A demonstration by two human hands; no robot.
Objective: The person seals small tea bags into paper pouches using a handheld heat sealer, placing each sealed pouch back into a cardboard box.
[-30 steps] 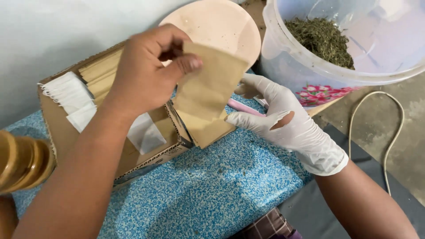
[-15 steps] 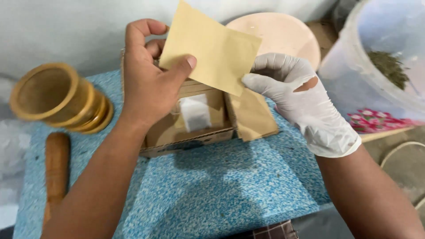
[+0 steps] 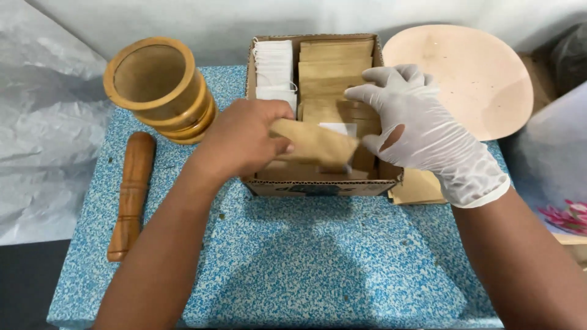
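Over the cardboard box (image 3: 318, 183), left hand (image 3: 244, 137) pinches a tan paper envelope (image 3: 315, 143) by its end; gloved right hand (image 3: 422, 131) spread beside it. Envelope looks light, thin, floppy: best pinched at an edge.

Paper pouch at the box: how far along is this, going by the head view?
Done: the cardboard box holds rows of brown pouches and white bags; the wooden mortar and pestle lie aside, untouched. In hand: the left hand has one brown pouch in its grip over the box, the gloved right hand open beside it. Left: nothing filled is visible; a few pouches lie outside the box.
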